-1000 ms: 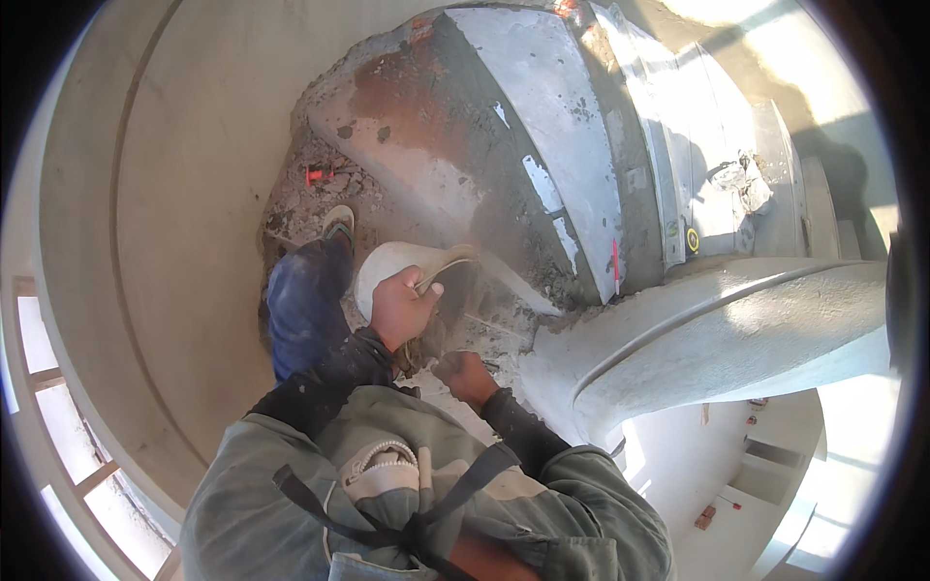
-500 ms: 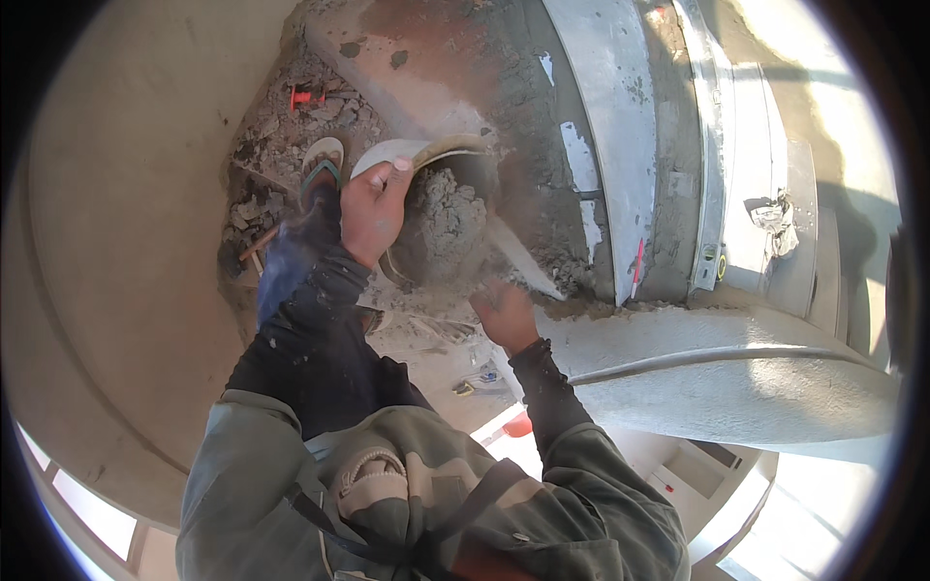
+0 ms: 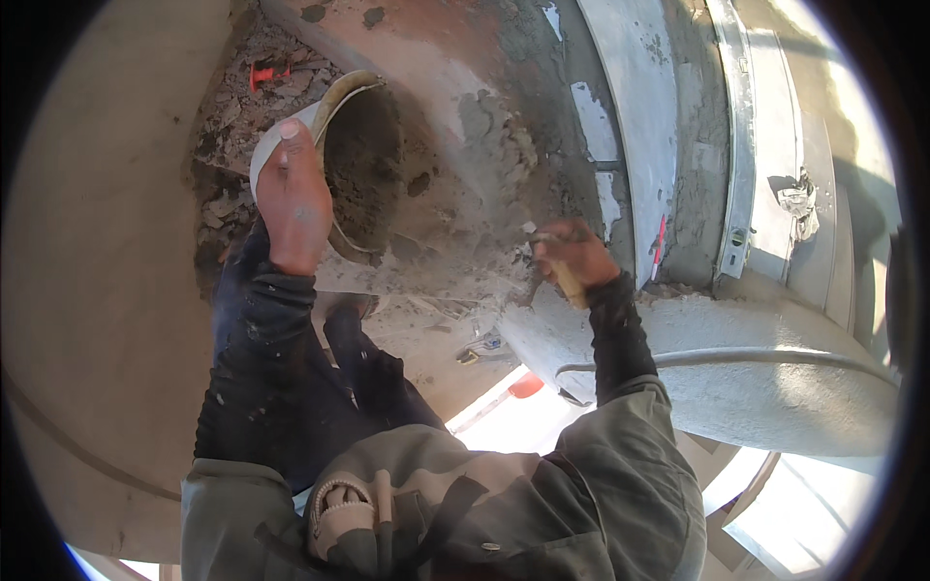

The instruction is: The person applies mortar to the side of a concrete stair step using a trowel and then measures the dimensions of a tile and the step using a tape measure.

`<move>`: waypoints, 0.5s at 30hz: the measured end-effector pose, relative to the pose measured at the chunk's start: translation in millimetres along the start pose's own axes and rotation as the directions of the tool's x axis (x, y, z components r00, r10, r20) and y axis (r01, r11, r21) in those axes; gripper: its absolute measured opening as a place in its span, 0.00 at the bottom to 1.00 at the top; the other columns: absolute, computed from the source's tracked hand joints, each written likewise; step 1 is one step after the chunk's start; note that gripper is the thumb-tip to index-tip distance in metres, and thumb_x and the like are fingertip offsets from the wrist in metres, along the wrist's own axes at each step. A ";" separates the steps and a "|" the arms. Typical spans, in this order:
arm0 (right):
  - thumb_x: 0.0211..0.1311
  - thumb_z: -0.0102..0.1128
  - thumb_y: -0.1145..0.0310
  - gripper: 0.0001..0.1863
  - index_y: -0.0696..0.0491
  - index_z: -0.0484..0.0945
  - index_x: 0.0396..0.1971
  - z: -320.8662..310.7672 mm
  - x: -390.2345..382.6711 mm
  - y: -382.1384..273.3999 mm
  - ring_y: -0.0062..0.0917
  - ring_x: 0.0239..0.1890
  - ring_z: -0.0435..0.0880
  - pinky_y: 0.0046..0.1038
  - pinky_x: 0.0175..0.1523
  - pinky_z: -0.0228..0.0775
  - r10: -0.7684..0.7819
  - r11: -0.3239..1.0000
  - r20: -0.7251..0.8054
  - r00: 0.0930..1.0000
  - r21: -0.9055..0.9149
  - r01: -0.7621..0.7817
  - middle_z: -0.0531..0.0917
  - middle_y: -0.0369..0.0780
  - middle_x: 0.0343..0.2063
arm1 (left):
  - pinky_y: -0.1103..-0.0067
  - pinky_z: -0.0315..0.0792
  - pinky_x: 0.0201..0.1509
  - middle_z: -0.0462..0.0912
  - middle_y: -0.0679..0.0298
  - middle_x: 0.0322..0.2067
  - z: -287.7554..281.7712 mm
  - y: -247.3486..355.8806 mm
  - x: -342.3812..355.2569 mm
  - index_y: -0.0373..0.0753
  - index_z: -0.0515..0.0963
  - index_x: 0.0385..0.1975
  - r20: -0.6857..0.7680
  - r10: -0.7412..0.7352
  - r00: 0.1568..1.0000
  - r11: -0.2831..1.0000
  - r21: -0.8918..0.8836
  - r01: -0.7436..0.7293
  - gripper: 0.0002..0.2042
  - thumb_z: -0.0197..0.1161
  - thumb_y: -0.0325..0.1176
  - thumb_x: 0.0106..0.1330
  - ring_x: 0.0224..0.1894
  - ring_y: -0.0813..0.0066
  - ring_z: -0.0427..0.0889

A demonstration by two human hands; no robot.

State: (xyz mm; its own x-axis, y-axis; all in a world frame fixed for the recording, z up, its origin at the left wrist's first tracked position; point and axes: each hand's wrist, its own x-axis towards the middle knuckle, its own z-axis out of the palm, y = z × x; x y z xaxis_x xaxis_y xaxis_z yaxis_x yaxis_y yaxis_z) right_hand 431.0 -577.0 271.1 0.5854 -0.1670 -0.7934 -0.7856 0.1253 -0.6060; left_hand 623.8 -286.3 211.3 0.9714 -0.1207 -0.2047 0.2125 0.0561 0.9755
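Grey mortar (image 3: 499, 140) lies on the slope (image 3: 417, 58), beside the mouth of a bucket (image 3: 339, 90) that is tipped with its opening toward the mortar. The left hand (image 3: 298, 208) is clasped round the bucket's side near the rim; the right hand (image 3: 578, 257) is closed on the pale handle of a tool (image 3: 570, 286), near the mortar's lower edge. The tool's working end is too blurred to make out. Dark mix seems to coat the bucket's inside.

A firm left grip matters most, I judge, since a tipped bucket could roll; its mouth is best low and close to the mortar. Short scrapes along the inner wall should free the clinging mix, with the knuckles clear of the rim. Rubble (image 3: 228, 121) lies near the bucket, and loose bits could spoil the mix. Splashes are best kept off the red stick (image 3: 660, 247).
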 end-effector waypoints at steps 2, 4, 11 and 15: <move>0.62 0.65 0.67 0.10 0.59 0.77 0.33 -70.0 23.7 1.8 0.21 0.18 0.76 0.26 0.22 0.66 -0.053 0.989 -0.120 0.991 0.133 0.069 0.78 0.38 0.20 | 0.82 0.58 0.33 0.69 0.72 0.27 2.0 -0.4 4.1 0.27 0.79 0.42 0.022 -0.042 0.999 0.998 -0.053 0.043 0.35 0.42 0.61 0.76 0.30 0.84 0.62; 0.65 0.61 0.62 0.13 0.57 0.75 0.28 -124.9 36.8 -3.3 0.21 0.17 0.75 0.24 0.20 0.65 -0.015 0.999 -0.292 0.956 0.038 0.027 0.76 0.36 0.17 | 0.82 0.59 0.33 0.69 0.72 0.26 2.2 -0.5 -0.4 0.27 0.78 0.41 0.029 -0.105 0.994 0.993 -0.042 0.106 0.35 0.42 0.62 0.75 0.30 0.83 0.62; 0.67 0.58 0.61 0.13 0.55 0.77 0.28 -50.0 -13.9 132.2 0.19 0.18 0.75 0.23 0.22 0.65 -0.078 0.995 -0.500 0.863 -0.099 0.032 0.76 0.35 0.20 | 0.79 0.67 0.49 0.77 0.66 0.37 3.7 16.8 -0.3 0.26 0.76 0.45 0.098 -0.181 0.979 0.978 -0.090 0.190 0.33 0.39 0.58 0.78 0.39 0.78 0.70; 0.66 0.60 0.60 0.14 0.57 0.74 0.36 -24.0 62.2 169.6 0.23 0.28 0.80 0.28 0.35 0.72 -0.392 0.911 -0.554 0.735 -0.346 0.225 0.79 0.38 0.27 | 0.79 0.66 0.58 0.79 0.61 0.46 17.0 12.0 -4.6 0.25 0.75 0.49 0.169 -0.157 0.973 0.987 -0.016 0.162 0.34 0.38 0.57 0.79 0.47 0.76 0.73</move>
State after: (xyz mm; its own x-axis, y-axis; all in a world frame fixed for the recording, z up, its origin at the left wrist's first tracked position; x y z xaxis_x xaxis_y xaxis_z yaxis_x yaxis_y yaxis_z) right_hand 329.3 -589.6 120.4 0.6268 -0.7133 -0.3137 -0.6532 -0.2614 -0.7107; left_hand 620.0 -301.9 225.4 0.8939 -0.2937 -0.3387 0.3685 0.0513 0.9282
